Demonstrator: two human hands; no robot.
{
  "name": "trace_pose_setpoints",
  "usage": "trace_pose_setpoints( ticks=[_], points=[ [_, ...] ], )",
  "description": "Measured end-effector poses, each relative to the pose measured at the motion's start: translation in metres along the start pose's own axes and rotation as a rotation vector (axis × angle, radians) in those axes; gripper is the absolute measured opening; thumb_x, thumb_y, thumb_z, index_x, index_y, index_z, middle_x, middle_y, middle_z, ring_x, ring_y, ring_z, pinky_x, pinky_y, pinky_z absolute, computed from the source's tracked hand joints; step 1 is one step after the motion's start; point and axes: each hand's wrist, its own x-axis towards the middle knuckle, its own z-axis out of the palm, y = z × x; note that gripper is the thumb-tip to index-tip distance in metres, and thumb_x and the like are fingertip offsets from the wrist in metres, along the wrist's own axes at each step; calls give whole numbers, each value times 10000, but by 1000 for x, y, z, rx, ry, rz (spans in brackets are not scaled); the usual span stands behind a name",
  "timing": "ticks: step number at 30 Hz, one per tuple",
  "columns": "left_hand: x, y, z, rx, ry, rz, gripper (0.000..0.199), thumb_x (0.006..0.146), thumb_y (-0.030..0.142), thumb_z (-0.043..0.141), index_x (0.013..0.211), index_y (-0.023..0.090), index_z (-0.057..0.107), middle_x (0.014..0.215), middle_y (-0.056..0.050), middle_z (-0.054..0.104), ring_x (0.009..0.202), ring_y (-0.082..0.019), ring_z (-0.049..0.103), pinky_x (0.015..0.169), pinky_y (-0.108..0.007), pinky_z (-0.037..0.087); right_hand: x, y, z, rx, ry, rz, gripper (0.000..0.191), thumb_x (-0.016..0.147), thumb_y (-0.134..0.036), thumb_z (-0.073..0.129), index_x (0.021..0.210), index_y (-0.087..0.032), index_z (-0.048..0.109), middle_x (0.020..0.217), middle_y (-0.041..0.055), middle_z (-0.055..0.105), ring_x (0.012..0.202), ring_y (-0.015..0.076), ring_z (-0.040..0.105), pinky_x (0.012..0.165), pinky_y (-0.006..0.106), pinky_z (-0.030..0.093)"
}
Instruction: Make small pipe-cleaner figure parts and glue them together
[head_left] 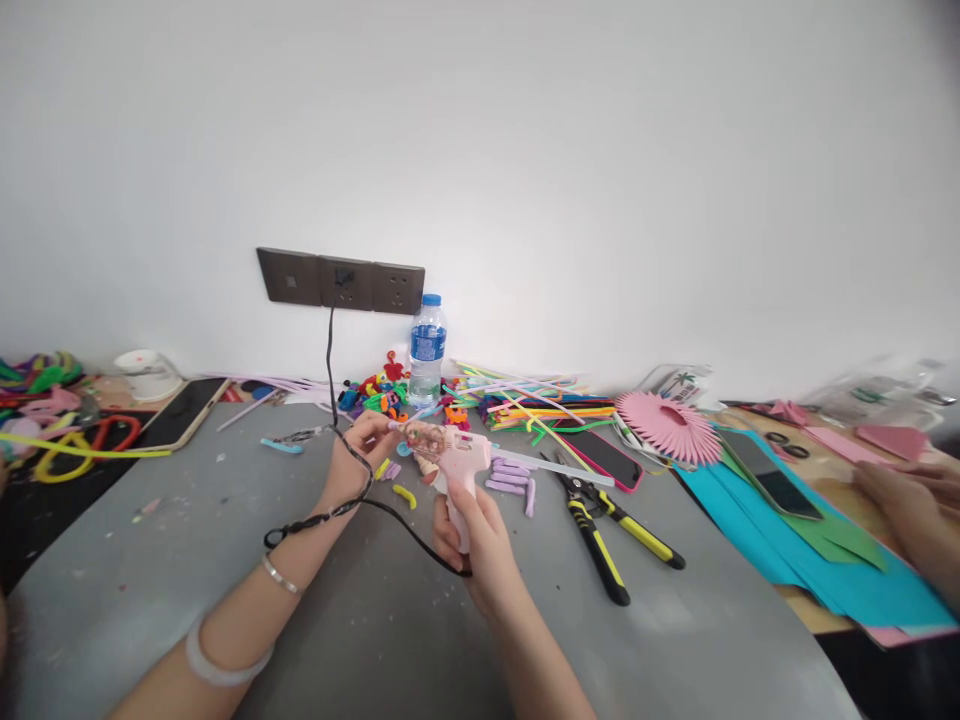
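My right hand is wrapped round the handle of a pink hot glue gun, whose nozzle points left. A long translucent glue stick juts out of its back. At the nozzle end, my left hand is closed with its fingertips together; what they pinch is too small to make out. The gun's black cord passes across my left forearm. Short purple pipe cleaner pieces lie just right of the gun. A bent yellow piece rests on the grey table below it.
Yellow-and-black pliers lie open at the right, near a phone. Behind stand a water bottle and a pile of pipe cleaners. Blue paper sheets and another person's hand are far right. Scissors lie left.
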Motion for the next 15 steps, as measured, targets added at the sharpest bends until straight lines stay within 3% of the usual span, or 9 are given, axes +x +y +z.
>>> trace_pose_setpoints(
  ticks=[15],
  points=[
    [0, 4, 0, 50, 28, 41, 154, 734, 349, 741, 709, 197, 731, 752, -31, 593, 678, -148, 542, 611, -258, 448, 0, 0, -1, 15, 35, -6, 419, 826, -581, 600, 911, -174, 549, 449, -121, 343, 308, 18, 190, 343, 176, 116]
  ],
)
